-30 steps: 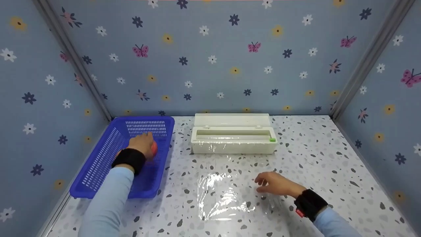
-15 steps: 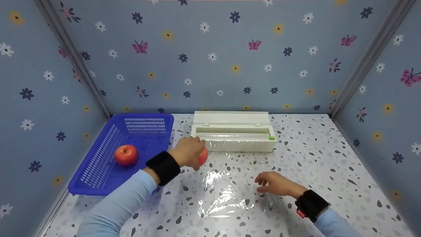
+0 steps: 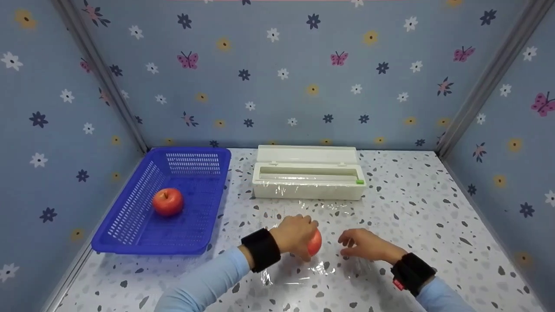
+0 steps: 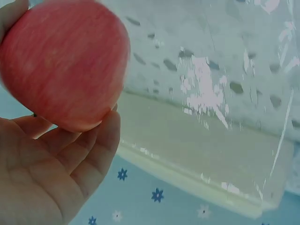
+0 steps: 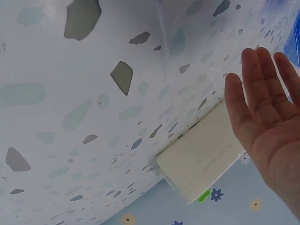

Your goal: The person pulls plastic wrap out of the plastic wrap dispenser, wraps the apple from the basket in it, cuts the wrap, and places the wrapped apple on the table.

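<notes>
Red apple (image 3: 315, 242) with faint pale streaks in the left hand (image 3: 295, 236); second red apple (image 3: 168, 201) sits in the solid blue slotted basket (image 3: 130, 216). Cling film dispenser (image 3: 308, 180) is off-white with a small green tab (image 3: 359, 182), cling film sheet (image 3: 299, 268) clear with white glare. Surface (image 3: 433, 225) is white terrazzo with grey and pale blue-green flecks; walls (image 3: 277, 65) grey-blue with white, navy and yellow flowers plus pink butterflies; sleeves (image 3: 208, 281) light blue, wrist bands (image 3: 261, 249) black.

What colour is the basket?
The basket is bright blue, with slotted sides; the head view shows it best.
</notes>
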Demonstrator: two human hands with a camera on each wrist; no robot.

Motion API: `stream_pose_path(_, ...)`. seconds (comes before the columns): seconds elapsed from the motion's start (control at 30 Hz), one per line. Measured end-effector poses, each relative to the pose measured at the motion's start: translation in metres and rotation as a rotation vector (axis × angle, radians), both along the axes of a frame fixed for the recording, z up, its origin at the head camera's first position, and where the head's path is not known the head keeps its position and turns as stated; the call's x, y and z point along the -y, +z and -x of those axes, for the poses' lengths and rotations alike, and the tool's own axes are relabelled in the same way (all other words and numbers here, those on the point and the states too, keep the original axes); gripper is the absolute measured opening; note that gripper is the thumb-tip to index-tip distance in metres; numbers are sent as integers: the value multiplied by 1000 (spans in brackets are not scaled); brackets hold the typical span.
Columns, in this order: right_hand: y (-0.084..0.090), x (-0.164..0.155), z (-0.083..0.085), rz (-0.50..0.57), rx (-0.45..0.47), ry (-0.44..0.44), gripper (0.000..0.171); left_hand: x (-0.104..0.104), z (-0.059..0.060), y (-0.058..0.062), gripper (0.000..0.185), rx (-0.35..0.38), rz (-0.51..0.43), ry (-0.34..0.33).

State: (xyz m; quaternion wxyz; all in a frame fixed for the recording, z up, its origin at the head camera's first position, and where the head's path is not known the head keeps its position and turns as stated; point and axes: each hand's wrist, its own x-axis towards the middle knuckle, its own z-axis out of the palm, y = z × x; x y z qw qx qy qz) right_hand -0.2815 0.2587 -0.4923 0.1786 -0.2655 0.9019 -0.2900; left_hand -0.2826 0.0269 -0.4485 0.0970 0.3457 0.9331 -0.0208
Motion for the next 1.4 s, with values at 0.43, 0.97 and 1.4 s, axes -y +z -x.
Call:
stream_pose_path(0.43, -7, -1, -5, 10, 30, -2, 29, -17, -11, -35, 65, -8, -44, -41)
stream_pose_path(0.97, -16, 2, -6, 7, 9, 10, 28, -20, -14, -40, 68, -62, 6, -42)
stream_pose_path(1.4, -16, 1, -10, 2, 37, 15, 29, 0, -22, -38, 114, 29, -103, 35)
